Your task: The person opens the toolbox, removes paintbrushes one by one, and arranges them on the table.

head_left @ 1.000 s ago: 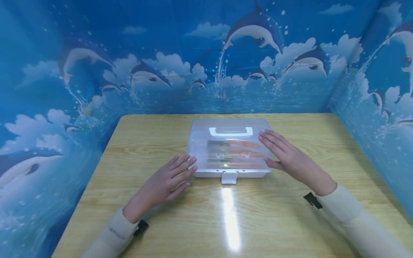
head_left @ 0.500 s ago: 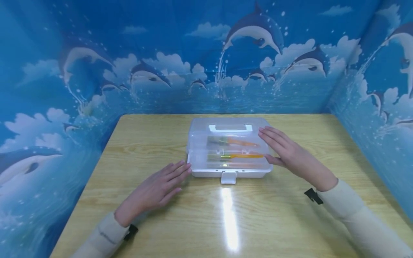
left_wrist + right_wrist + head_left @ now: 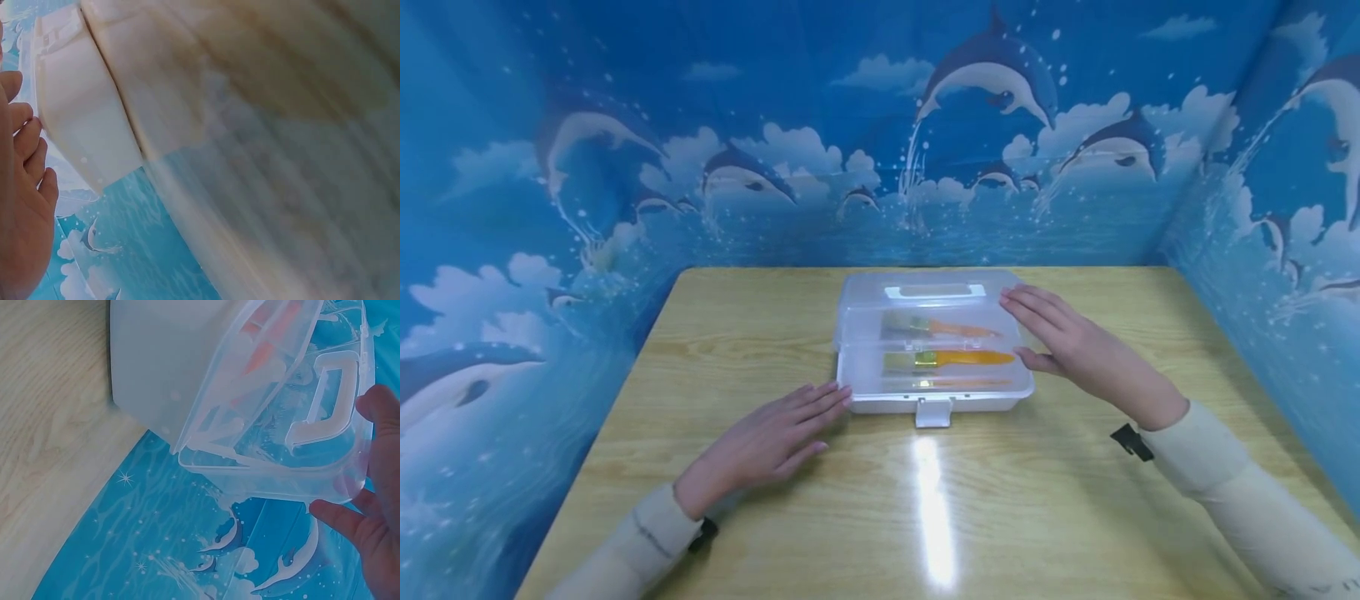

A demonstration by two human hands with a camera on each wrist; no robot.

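Note:
A translucent plastic storage box [image 3: 887, 406] stands at the back middle of the table, its lid [image 3: 861, 321] tilted up from the front. Through the plastic and the gap show flat paintbrushes [image 3: 973, 357] with orange handles. My right hand [image 3: 1086, 358] grips the lid's right corner, thumb towards the front edge; in the right wrist view some fingers are behind the lid, near the white carrying handle [image 3: 337, 394]. At the base's front left corner rests my left hand [image 3: 767, 437], fingers straight. The left wrist view is partly blocked by blurred cloth.
A front latch [image 3: 933, 413] hangs loose from the box. The wood-grain table [image 3: 760, 333] is backed by a blue dolphin-printed sheet [image 3: 820, 200] along the rear and sides. A bright light reflection lies on the tabletop before the box.
The lid has tilted further up and back with my right hand, uncovering a lower paintbrush. My left hand has dropped from the lid's left side to the base's front left corner.

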